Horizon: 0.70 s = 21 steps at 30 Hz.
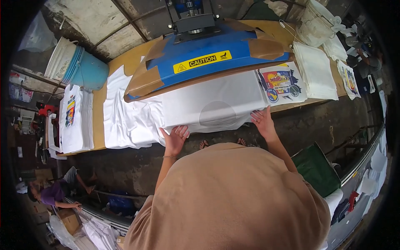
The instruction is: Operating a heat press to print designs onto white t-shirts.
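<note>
A white shirt is spread over the lower bed of a heat press and hangs past its front edge. Above it tilts the press's blue upper plate, edged with brown tape and bearing a yellow label. My left hand rests at the cloth's front left edge, fingers stretched and thumb apart. At the front right corner, the fingers of my right hand lie extended against the cloth. A greyish round patch shows on the fabric between them. Right of the bed lies a sheet with a colourful print.
Loose white cloth and a stack of printed shirts lie left on the wooden table. Buckets stand at the back. White pieces are stacked right. One person is at lower left, another at far right.
</note>
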Available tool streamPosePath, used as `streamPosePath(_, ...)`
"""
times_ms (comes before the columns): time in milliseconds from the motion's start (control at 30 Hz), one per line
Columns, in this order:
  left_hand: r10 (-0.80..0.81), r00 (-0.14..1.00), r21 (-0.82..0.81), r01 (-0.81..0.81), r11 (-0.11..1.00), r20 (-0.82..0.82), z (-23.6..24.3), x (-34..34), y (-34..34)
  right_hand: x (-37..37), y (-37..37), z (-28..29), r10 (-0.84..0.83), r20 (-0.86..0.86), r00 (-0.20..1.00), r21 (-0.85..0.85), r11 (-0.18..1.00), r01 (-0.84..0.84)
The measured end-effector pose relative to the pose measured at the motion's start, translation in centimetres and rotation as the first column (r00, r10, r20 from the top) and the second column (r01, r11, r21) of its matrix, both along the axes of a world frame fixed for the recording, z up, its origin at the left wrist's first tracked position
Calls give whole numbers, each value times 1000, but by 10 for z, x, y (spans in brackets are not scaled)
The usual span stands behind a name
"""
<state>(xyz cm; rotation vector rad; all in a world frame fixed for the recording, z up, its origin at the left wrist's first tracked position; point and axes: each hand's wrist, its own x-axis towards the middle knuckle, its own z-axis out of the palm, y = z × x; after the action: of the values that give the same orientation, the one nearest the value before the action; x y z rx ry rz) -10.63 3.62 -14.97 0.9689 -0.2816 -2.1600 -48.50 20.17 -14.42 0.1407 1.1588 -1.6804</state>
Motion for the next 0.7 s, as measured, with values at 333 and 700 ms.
streamPosePath(333, 175, 981, -71, -170, 983, 86, 1, 20, 8, -16, 22, -8, 134, 162, 978, -259, 962, -88)
streamPosePath(700, 106, 966, -287, -34, 957, 237, 35, 34, -13, -56, -1, 17, 178, -258, 950, -6, 983, -186)
